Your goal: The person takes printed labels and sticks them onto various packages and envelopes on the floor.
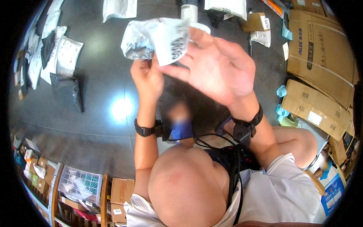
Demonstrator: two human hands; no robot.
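Observation:
A crumpled white plastic mailer (pixel 167 37) bearing dark writing is at the top centre. My left hand (pixel 148 75) pinches its lower edge between thumb and fingers. Partly behind the mailer's right side is my right hand (pixel 218 66), palm up and fingers spread, slightly blurred; whether its fingertips touch the mailer is unclear. A white roll (pixel 189 13) with a printed label stands just beyond the mailer. Each of my wrists wears a black strap with a small device, and a black cable hangs between them.
White mailers (pixel 69 55) and a black plastic bag (pixel 68 88) lie on the dark floor at left. Large cardboard boxes (pixel 317 56) stack at right. A small carton (pixel 255 22) sits upper right. Behind at lower left, shelves hold a clear plastic basket (pixel 80 181) and cartons (pixel 122 191).

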